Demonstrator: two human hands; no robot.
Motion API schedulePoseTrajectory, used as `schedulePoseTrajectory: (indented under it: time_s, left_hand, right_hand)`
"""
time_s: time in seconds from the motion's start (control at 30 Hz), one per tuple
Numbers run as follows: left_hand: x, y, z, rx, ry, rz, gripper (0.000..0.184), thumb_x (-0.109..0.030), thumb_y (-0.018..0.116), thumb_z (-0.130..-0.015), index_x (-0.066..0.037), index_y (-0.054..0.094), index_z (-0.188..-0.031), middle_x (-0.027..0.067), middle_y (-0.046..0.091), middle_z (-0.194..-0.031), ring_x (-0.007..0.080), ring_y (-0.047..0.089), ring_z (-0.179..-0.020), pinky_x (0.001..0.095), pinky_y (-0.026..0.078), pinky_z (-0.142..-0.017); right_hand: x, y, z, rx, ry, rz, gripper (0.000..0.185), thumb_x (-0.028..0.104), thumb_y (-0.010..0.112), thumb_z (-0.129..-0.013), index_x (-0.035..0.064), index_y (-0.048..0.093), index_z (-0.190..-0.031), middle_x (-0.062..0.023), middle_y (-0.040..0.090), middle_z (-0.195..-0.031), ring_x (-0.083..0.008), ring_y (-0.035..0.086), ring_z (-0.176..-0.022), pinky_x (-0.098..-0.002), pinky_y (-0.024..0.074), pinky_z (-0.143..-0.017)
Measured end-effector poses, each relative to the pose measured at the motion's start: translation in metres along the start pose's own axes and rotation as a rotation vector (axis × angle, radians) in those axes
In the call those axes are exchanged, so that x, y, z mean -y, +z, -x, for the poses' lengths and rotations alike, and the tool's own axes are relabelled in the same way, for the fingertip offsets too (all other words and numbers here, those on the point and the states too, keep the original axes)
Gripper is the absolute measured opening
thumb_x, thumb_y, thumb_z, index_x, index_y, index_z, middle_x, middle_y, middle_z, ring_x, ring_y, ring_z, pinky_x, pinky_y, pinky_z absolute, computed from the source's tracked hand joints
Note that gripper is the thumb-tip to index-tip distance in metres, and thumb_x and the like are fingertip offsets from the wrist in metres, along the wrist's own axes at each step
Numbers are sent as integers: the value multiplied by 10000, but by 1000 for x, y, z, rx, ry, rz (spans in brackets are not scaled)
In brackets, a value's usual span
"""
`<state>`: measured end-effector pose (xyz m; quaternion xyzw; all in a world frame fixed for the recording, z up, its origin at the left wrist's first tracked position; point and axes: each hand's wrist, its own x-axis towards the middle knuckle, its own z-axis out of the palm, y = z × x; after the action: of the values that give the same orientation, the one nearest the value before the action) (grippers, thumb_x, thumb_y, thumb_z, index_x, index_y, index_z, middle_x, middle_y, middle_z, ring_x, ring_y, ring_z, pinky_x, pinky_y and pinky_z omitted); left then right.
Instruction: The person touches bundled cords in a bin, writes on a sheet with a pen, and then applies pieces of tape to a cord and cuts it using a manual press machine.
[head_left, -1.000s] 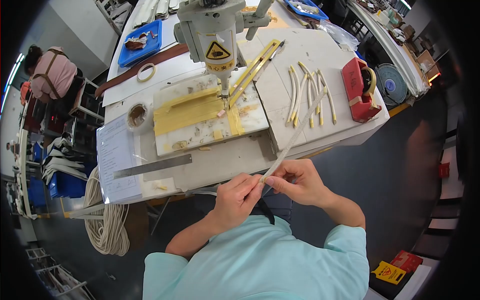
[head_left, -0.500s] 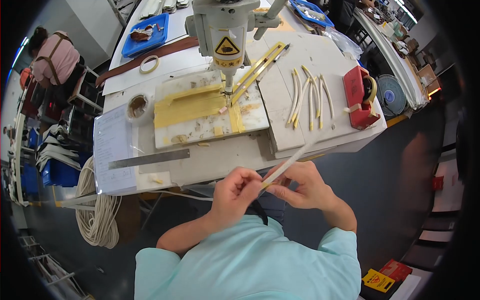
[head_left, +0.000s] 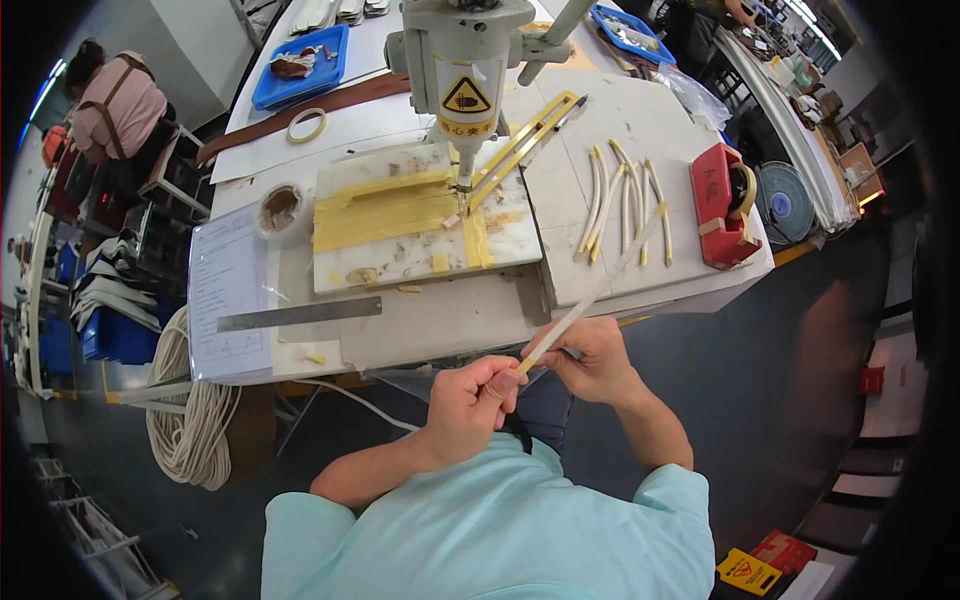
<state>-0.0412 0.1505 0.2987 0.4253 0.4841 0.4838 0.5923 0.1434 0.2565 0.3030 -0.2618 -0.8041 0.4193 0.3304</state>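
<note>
A length of white cord (head_left: 592, 298) slants up and right from my hands, its far end over the table beside the cut pieces. Yellow tape wraps its near end, which my left hand (head_left: 468, 398) pinches between thumb and fingers. Just to the right, my right hand (head_left: 592, 358) grips the same cord close to that taped end. Several short cord pieces (head_left: 598, 200) with yellow-taped ends lie on the table. A red tape dispenser (head_left: 712, 205) stands to their right.
A press machine (head_left: 465, 85) rises over a white board (head_left: 400, 272) bearing yellow tape. Nearby are a steel ruler (head_left: 300, 314), a printed sheet (head_left: 228, 300), tape rolls (head_left: 283, 210) and a blue tray (head_left: 302, 68). Coiled cord (head_left: 188, 430) hangs at left. Another person (head_left: 120, 105) sits far left.
The cord's far end has swung slightly left and up. My right hand has shifted a little left, closer to my left hand. The whole view has shifted slightly.
</note>
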Motion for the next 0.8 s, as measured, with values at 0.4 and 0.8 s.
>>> schedulePoseTrajectory:
  time_s: [0.4, 0.8]
  left_hand:
    - [24, -13, -11, 644, -528, 1009, 317, -307, 536, -1045, -10, 636, -994, -33, 473, -613, 20, 288, -443, 198, 206, -395]
    - [1, -1, -12, -135, 585, -565, 244, -89, 694, -923, 61, 677, -1115, 102, 696, -842, 136, 653, -673, 231, 507, -567]
  right_hand:
    - [-14, 16, 11, -53, -179, -210, 273, -78, 705, -810, 32, 738, -1058, -94, 754, -825, -203, 734, -731, -287, 581, -672]
    - [-14, 23, 22, -89, 164, -539, 500, 56, 714, -872, -75, 561, -1330, -216, 507, -1397, -238, 575, -1199, -355, 525, -961]
